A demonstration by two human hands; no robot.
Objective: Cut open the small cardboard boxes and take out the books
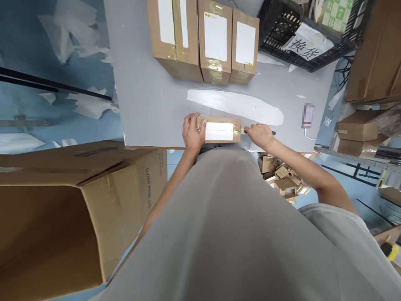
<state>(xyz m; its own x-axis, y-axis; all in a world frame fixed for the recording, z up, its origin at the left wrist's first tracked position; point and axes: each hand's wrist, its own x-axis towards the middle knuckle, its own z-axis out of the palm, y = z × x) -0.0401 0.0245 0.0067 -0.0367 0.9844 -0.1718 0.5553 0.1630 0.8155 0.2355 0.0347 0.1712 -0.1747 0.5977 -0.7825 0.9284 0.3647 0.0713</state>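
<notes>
A small cardboard box (pixel 219 131) with a white label and clear tape lies at the table's near edge. My left hand (pixel 193 133) grips its left end, the thumb on top and the fingers over the far edge. At the box's right end my right hand (pixel 260 134) is closed round a slim utility knife (pixel 273 133). The dark handle end of the knife sticks out to the right of the hand, and its tip points at the taped end of the box. Whether the blade is in the tape is too small to tell.
Three taped boxes (pixel 215 42) stand at the back of the grey table (pixel 138 100), beside a black crate (pixel 282 37). A white paper strip (pixel 234 105) lies behind the small box. A phone-like item (pixel 308 115) with a cable lies right. A large open carton (pixel 125 188) stands left; small boxes (pixel 285 184) lie below.
</notes>
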